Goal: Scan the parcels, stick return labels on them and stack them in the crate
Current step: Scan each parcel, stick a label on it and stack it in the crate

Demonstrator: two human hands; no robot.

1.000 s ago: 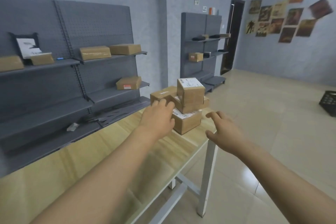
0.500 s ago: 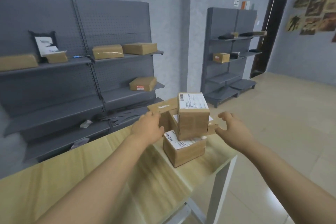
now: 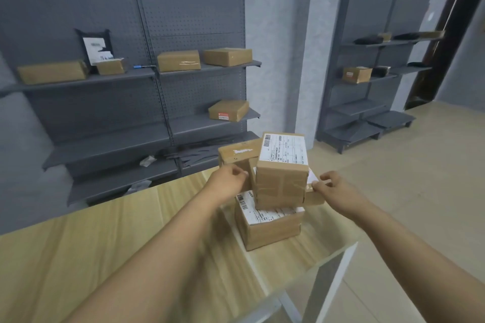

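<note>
Hands grip parcel beneath top parcel, label print illegible.

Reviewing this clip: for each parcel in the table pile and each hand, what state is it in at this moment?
Top parcel: upright on the pile, taped shut, shipping label facing up.
Middle parcel: mostly hidden under the top parcel, gripped at both ends.
Bottom parcel: flat on the table, labelled.
Rear parcel: behind the pile, torn white sticker on top.
Left hand: fingers curled on the pile's left side.
Right hand: pinching the middle parcel's right end.
</note>
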